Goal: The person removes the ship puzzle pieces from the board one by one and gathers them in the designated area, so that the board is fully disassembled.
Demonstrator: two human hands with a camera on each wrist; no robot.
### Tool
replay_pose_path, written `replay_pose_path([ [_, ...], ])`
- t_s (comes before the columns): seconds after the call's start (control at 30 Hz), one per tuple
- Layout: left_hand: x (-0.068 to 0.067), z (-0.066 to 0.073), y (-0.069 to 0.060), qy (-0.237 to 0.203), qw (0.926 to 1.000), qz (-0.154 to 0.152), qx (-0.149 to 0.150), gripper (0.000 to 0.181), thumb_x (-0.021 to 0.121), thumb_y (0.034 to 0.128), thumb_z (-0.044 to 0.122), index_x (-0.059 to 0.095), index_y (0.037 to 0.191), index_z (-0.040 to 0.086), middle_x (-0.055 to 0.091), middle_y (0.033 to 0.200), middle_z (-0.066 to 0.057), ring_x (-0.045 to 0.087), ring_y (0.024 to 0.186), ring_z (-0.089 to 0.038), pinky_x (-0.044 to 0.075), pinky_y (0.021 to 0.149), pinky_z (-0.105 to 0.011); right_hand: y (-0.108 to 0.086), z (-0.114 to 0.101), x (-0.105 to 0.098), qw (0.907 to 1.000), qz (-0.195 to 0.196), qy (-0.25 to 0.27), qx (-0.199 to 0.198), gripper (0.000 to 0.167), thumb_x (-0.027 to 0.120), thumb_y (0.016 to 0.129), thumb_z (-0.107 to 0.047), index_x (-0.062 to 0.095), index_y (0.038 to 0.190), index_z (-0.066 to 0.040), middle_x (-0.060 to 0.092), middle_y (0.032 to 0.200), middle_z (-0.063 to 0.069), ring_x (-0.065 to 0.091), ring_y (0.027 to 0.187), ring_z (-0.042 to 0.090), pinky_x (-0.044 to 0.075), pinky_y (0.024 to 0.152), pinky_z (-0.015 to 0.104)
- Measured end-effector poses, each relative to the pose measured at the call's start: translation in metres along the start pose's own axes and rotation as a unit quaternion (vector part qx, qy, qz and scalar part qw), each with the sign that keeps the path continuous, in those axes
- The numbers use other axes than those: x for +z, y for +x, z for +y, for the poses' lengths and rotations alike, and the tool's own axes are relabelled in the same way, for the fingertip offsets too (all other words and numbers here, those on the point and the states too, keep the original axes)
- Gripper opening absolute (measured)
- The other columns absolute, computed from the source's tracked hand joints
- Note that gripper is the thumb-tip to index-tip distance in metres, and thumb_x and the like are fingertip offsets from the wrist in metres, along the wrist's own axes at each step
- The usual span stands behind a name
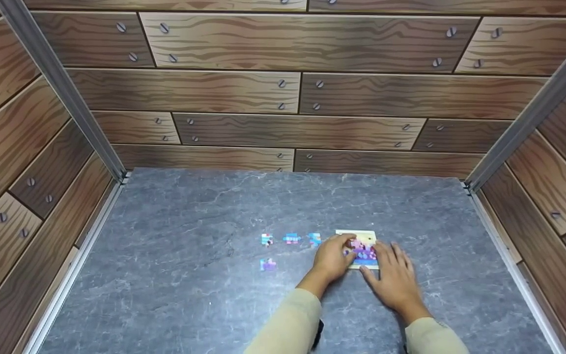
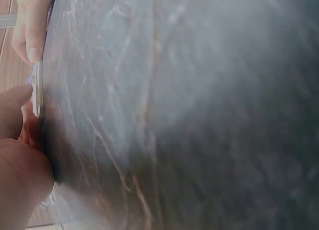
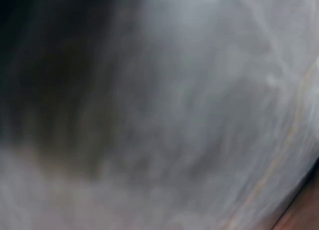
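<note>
A small jigsaw puzzle (image 1: 364,251) in a pale tray (image 1: 356,231) lies on the grey marbled table, showing yellow, pink, purple and blue bands. From its left side my left hand (image 1: 333,256) reaches over it, with curled finger and thumb pinching at a puzzle piece (image 1: 349,251) partly hidden by the hand. My right hand (image 1: 395,275) rests along the tray's right edge with fingers extended, its thumb near the bottom corner. The left wrist view shows the left thumb (image 2: 17,103) at the tray's thin edge (image 2: 38,93). Only blurred tabletop fills most of the right wrist view.
Left of the tray lie loose puzzle pieces: one at far left (image 1: 267,239), a middle one (image 1: 292,238), one near the left hand (image 1: 314,239) and a lower one (image 1: 268,264). Wood-patterned walls (image 1: 239,91) with metal corner posts (image 1: 514,105) enclose the table.
</note>
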State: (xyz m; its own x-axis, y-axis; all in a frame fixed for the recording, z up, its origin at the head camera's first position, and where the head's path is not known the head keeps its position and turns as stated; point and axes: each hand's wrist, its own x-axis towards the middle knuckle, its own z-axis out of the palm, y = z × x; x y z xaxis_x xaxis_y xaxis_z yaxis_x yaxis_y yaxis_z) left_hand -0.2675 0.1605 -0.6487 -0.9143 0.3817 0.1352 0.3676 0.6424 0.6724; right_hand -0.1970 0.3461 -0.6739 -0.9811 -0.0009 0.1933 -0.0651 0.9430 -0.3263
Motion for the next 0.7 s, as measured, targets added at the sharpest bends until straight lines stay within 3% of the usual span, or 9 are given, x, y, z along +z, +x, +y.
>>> replay_pose_path([
  [0.3, -0.005, -0.01, 0.0, -0.084, 0.9958, -0.033, -0.013, 0.043, 0.085, 0.0951, 0.027, 0.074, 0.136, 0.019, 0.077, 0.124, 0.001, 0.071, 0.117, -0.012, 0.055, 0.107, -0.028, 0.002, 0.002, 0.001, 0.9995, -0.028, 0.001, 0.013, 0.076, 0.062, 0.105, -0.057, 0.045, 0.162, -0.01, 0.044, 0.171, 0.014, 0.026, 0.163, 0.047, 0.015, 0.132, 0.07],
  [0.43, -0.009, -0.012, 0.001, -0.133, 0.9893, -0.055, -0.026, 0.043, 0.084, 0.0966, 0.025, 0.073, 0.137, 0.016, 0.077, 0.124, -0.001, 0.072, 0.108, -0.009, 0.057, 0.096, -0.021, 0.003, 0.002, 0.001, 0.9996, -0.025, -0.001, 0.012, 0.075, 0.062, 0.105, -0.057, 0.046, 0.161, -0.01, 0.045, 0.17, 0.014, 0.027, 0.163, 0.047, 0.016, 0.132, 0.07],
  [0.57, -0.012, -0.011, 0.0, -0.182, 0.981, -0.065, -0.014, 0.042, 0.083, 0.0968, 0.021, 0.073, 0.136, 0.01, 0.078, 0.116, -0.005, 0.071, 0.095, -0.007, 0.056, 0.083, -0.016, 0.004, 0.002, 0.0, 0.9995, -0.029, -0.004, 0.014, 0.074, 0.062, 0.105, -0.056, 0.045, 0.161, -0.01, 0.044, 0.17, 0.015, 0.026, 0.163, 0.048, 0.016, 0.132, 0.07],
  [0.7, -0.013, -0.01, -0.01, -0.209, 0.9759, -0.062, -0.001, 0.042, 0.086, 0.0944, 0.021, 0.075, 0.133, 0.008, 0.078, 0.11, -0.006, 0.065, 0.089, -0.002, 0.054, 0.081, -0.014, 0.004, 0.002, -0.001, 0.9992, -0.036, -0.004, 0.016, 0.075, 0.062, 0.105, -0.056, 0.044, 0.162, -0.01, 0.043, 0.171, 0.015, 0.025, 0.164, 0.048, 0.015, 0.132, 0.07],
])
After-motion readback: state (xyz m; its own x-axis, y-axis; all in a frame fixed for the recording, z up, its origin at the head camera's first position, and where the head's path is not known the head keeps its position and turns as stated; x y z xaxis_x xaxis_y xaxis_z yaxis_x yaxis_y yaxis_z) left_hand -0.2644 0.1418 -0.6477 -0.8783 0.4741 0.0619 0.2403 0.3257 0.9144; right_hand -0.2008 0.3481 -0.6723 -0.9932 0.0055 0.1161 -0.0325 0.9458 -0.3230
